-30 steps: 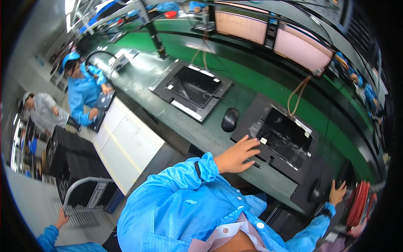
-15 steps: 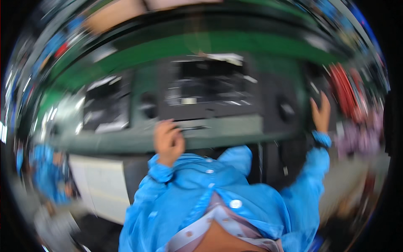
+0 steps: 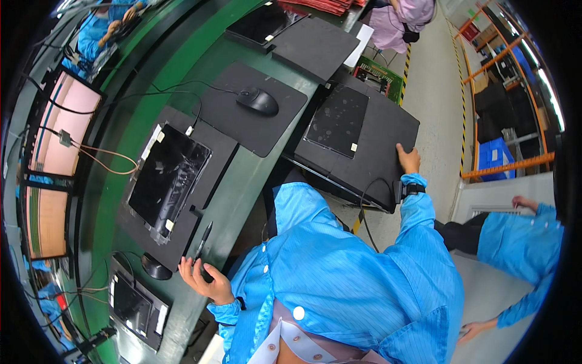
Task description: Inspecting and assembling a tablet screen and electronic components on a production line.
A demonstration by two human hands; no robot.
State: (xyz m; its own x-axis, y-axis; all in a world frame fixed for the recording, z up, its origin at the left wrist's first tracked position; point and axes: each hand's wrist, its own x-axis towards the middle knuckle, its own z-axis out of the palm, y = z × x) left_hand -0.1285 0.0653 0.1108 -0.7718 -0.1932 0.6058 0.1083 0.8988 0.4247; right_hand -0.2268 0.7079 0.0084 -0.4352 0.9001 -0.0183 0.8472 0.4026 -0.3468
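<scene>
My left hand (image 3: 206,282) is at the near edge of the green bench, fingers loosely spread and a little curled. Just beyond its fingertips is a black pen (image 3: 205,238). My right hand (image 3: 409,160) is at the outer edge of a black board (image 3: 379,145) on a stand to the right, thumb on top and the other fingers along the side. On that board lies a dark tablet-like screen panel (image 3: 339,121) with a smudged surface. Another black panel in clear film (image 3: 170,179) rests on a black mat on the bench, a cable plugged in at its corner.
A black mouse (image 3: 257,101) sits on a mouse pad (image 3: 285,124); a second mouse (image 3: 156,267) is near my left hand. Further panels (image 3: 130,306) lie along the bench. A person in blue (image 3: 515,242) is close on my right; orange shelving (image 3: 506,167) stands beyond the aisle.
My view has swung round to the right, bringing the stand and aisle in. My right hand, earlier stretched out with fingers apart, is now at the black board's edge. The left stays near the pen.
</scene>
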